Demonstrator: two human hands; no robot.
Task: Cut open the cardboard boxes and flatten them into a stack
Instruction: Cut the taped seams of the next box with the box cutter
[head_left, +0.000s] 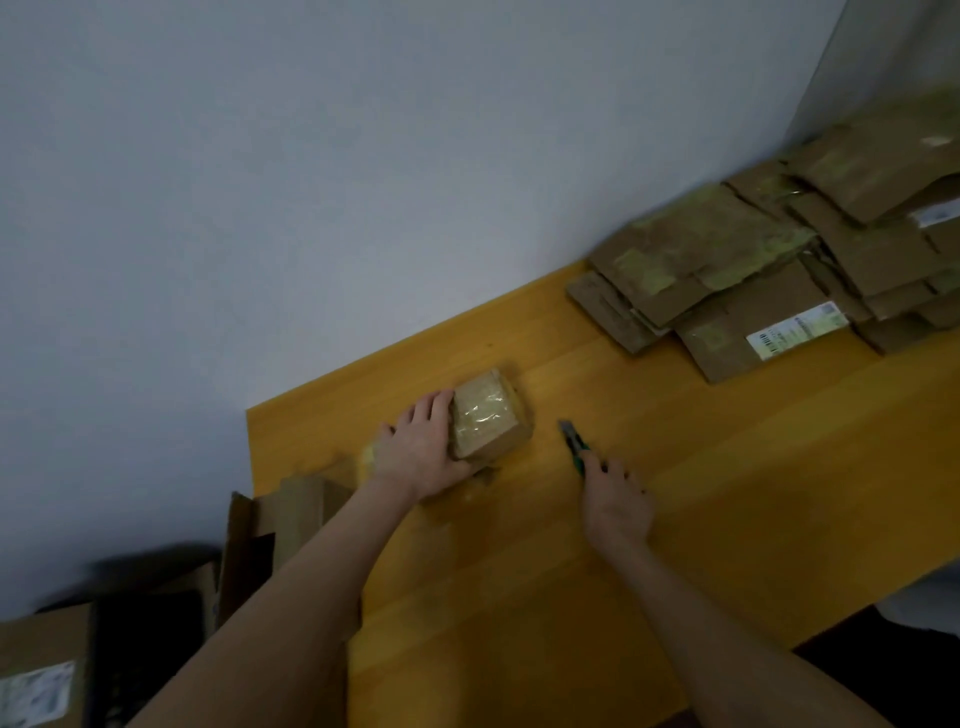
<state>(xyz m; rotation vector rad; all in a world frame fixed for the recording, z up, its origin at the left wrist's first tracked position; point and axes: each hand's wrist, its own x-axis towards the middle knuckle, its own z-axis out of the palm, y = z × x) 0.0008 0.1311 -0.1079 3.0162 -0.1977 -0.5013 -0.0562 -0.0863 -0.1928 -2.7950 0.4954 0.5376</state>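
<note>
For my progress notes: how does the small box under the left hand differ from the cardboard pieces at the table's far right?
The small box is a closed block; the cardboard pieces lie flattened. The small box is single, held by the left hand; the cardboard pieces overlap in a pile, untouched. Both are brown, taped cardboard on the table.
</note>
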